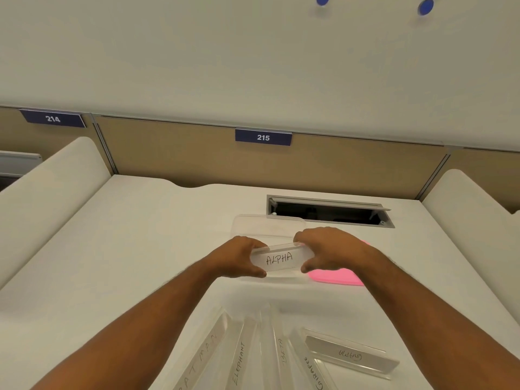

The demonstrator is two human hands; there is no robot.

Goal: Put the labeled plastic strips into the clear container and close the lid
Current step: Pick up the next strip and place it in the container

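A clear plastic strip labeled ALPHA (279, 258) is held by its two ends over the clear container (267, 226), my left hand (240, 257) on its left end and my right hand (329, 249) on its right end. The container stands open in the middle of the white desk, just beyond the hands. Its pink lid (337, 277) lies flat to the right, partly under my right hand. Several more labeled strips lie fanned out near the front edge: BATMAN (204, 358), ELEPHANT (239, 361), BETA (282, 353), GIRAFFE (313, 372) and one with its writing upside down (350, 354).
An open cable hatch (329, 211) is set into the desk behind the container. Beige partition panels with number plates 214 (53, 118) and 215 (263, 137) close the back. White side dividers (50, 187) rise at the left and right (475, 209).
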